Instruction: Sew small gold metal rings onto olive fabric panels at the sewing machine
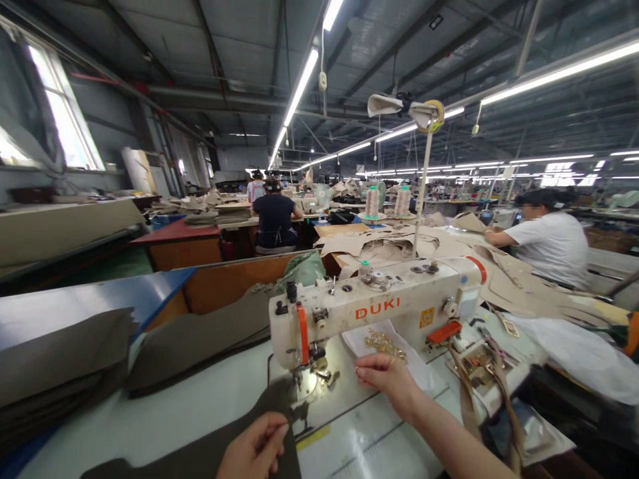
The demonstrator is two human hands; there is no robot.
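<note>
Before the sewing machine (372,307), the right hand (387,379) pinches near gold pieces (383,342), the left hand (257,447) curls over dark fabric (194,446); whether either holds anything is unclear

Bare left hand (255,447), rounded knuckles, cropped by frame bottom near the wrist. Bare right hand (390,380), slim wrist, uncovered smooth forearm (452,432) widening toward frame edge. Nail detail too small to call.
</note>
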